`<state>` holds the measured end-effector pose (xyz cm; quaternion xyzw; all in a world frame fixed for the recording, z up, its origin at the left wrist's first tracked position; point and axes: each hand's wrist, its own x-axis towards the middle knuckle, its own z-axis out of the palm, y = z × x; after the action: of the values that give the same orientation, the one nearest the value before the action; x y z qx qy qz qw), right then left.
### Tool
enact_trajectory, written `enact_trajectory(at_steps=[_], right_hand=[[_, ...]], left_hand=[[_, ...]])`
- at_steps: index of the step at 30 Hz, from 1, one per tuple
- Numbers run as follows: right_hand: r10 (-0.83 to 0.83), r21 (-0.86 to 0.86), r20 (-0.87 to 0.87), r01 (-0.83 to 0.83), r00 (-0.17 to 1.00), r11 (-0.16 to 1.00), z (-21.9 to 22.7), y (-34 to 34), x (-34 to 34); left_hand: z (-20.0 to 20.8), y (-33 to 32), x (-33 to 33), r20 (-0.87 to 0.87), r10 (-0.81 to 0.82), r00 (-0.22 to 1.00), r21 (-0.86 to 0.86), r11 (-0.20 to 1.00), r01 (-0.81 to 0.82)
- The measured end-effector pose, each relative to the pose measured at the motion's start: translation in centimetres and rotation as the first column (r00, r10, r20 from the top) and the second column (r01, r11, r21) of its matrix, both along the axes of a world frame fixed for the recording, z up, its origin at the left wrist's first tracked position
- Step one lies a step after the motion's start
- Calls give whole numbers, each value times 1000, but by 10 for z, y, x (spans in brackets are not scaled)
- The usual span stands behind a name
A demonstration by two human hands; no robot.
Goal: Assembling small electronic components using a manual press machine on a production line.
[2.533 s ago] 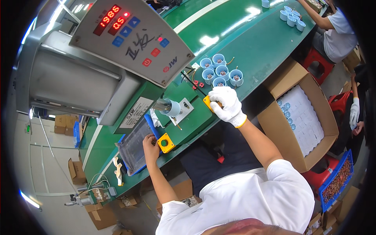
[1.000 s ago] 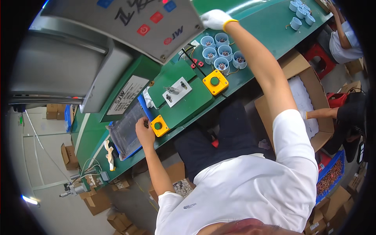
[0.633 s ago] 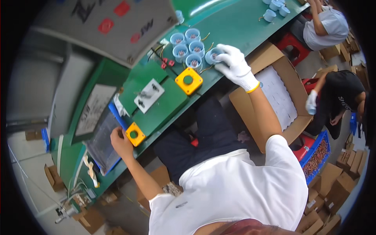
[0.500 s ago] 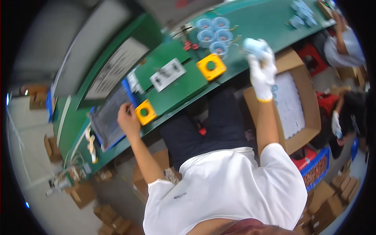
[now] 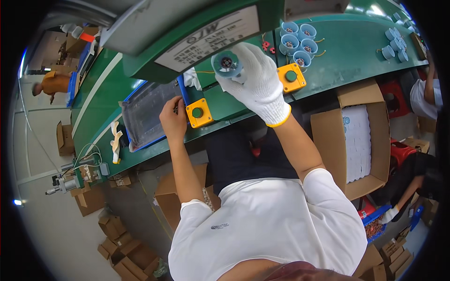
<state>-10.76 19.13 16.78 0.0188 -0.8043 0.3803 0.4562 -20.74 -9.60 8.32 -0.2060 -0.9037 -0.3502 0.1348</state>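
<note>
My right hand [image 5: 258,82], in a white knitted glove, is closed around a light-blue plastic cup-shaped housing [image 5: 220,69]. The housing's open end faces up and shows a dark round part inside. A yellow wire sticks out to its left, and the green machine head's labelled plate [image 5: 206,40] is right beside it. Bare and with curled fingers, my left hand [image 5: 173,119] is between the blue-rimmed tray [image 5: 182,89] and a yellow button box [image 5: 199,113]. Something small and dark shows at its fingers, too little to name.
Several blue cup housings [image 5: 289,43] with wires stand on the green bench, behind a second yellow button box [image 5: 291,77]. An open carton [image 5: 324,143] is at my right. A glove [image 5: 115,143] lies left of the tray. Other people work at the far right.
My right hand has carried the blue housing left, from beside the carton to the machine head, and its opening now shows. My left hand stays by the tray. The view has shifted.
</note>
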Motion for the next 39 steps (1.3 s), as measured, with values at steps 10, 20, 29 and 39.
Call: enact_trajectory(at_steps=[10,20,29,39], right_hand=[[-6,13,34,6,999,1000,18,-10,-3],[-175,-52,55,178,983,983,-29,17,46],[-256,242,38,239,966,940,-121,97,77],[-168,216,-88,183,982,959,-143,94,70]], left_hand=[[5,-5,-4,-12,18,1000,4,1000,-18],[14,15,63,-297,-118,948,252,948,197],[-12,22,70,-462,-99,881,135,974,180],[33,45,46,-401,-115,909,135,974,183]])
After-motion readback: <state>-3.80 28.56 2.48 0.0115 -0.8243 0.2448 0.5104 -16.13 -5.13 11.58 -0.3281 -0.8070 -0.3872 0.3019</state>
